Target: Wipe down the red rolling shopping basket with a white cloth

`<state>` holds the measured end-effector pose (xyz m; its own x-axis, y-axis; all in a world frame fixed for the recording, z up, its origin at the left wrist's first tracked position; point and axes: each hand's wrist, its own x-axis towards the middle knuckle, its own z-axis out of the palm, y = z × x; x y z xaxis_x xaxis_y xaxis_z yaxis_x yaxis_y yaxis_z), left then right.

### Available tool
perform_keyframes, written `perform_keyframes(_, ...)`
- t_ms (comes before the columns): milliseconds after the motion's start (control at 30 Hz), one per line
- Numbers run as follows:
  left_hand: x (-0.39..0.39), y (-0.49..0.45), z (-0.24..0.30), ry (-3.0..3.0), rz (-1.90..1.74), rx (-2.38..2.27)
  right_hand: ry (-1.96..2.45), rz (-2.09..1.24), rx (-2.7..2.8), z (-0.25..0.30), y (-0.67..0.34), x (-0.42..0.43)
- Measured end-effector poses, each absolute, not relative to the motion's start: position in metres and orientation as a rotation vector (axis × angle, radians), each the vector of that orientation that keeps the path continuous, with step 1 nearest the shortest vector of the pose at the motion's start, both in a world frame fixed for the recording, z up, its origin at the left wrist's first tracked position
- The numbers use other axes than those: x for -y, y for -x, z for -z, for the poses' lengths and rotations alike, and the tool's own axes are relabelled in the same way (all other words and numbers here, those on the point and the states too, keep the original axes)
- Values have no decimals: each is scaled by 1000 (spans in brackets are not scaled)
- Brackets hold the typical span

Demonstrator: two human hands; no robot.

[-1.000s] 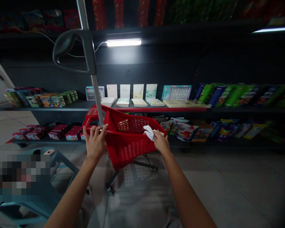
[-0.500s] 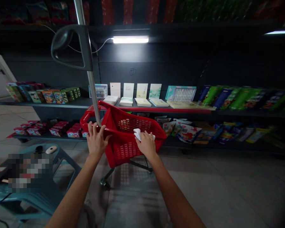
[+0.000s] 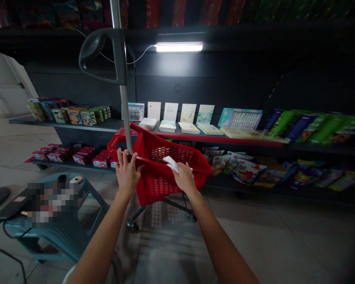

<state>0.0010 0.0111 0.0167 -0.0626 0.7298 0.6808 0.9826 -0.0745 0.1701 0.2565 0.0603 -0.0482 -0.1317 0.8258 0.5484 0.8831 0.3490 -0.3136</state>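
Note:
A small red shopping cart (image 3: 154,175) with a perforated basket stands in front of me. My left hand (image 3: 127,173) rests on its near rim by the handle end, fingers spread and stretched out. My right hand (image 3: 184,178) is closed around a white cloth (image 3: 170,162), possibly a tissue, and presses it on the near rim further right. Part of the cloth sticks out left of the fingers. A metal pole (image 3: 126,110) with a dark grey loop handle (image 3: 122,59) rises at the cart's handle end.
A blue-grey stool (image 3: 56,236) with a blurred-out device and cables stands at the left. Behind the cart runs a dark shelf (image 3: 106,125) with several upright booklets (image 3: 170,112), small boxes (image 3: 87,116) and snack bags (image 3: 248,171). A lamp (image 3: 179,47) glows above.
The view has turned a little left, so most things sit further right. My right hand has slid slightly left along the rim relative to the cart, with the cloth. My left hand stays in place.

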Motion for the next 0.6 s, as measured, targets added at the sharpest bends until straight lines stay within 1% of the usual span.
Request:
perform_keyframes(267,-7,2,-20,1813,891,1851,1652,69,1911,63,-305,-73)
perform_keyframes(433,-3,13,-19,1814,894,1825,1844,35,1767,71,-336,-73)
perform_keyframes(600,-1,21,-18,1791,915,1867,1884,104,1654,74,-329,-69)
